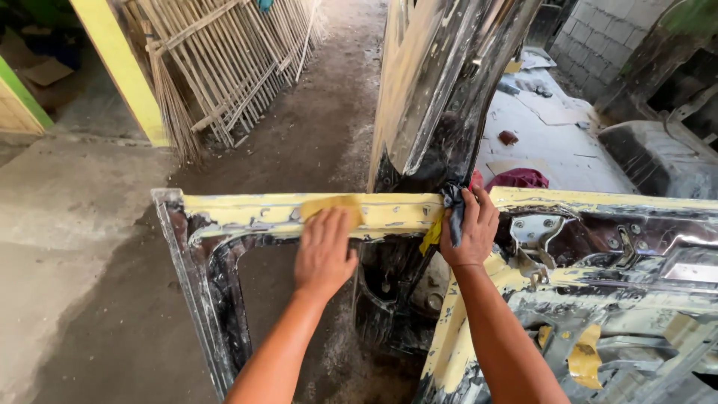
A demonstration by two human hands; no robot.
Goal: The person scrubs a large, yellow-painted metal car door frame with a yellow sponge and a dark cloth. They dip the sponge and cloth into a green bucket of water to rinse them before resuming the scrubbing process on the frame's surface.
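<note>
1. Bodywork comes first: a stripped car door (598,299) lies across the lower part of the view, with bare shiny metal inside and patches of pale yellow filler. Its window frame (224,213) reaches out to the left over a dirt floor (314,135). I judge the door heavy and stiff, with thin sheet edges that look sharp; the broad yellow top rail seems the safest place to take hold.
2. Behind it, a second dark glossy panel (441,82) stands upright, touching or just behind the door's rail; I cannot tell which.
3. Bamboo slat screens (232,67) lean against a yellow post (120,67) at upper left, well apart from the work.
4. Left hand (323,251) lies flat on the top rail, fingers together and extended, pressing down a yellow sheet of sandpaper (333,206). The sheet looks thin, light and floppy, so it probably needs the whole palm on it to stay put.
5. Right hand (467,228) is curled shut around a dark grey rag (453,206), pinching it against the rail where the upright panel meets the door. The rag is soft and limp, and hangs a little below the fist.
6. A crumpled red cloth (520,178) lies beyond the rail on a pale sheet.
</note>
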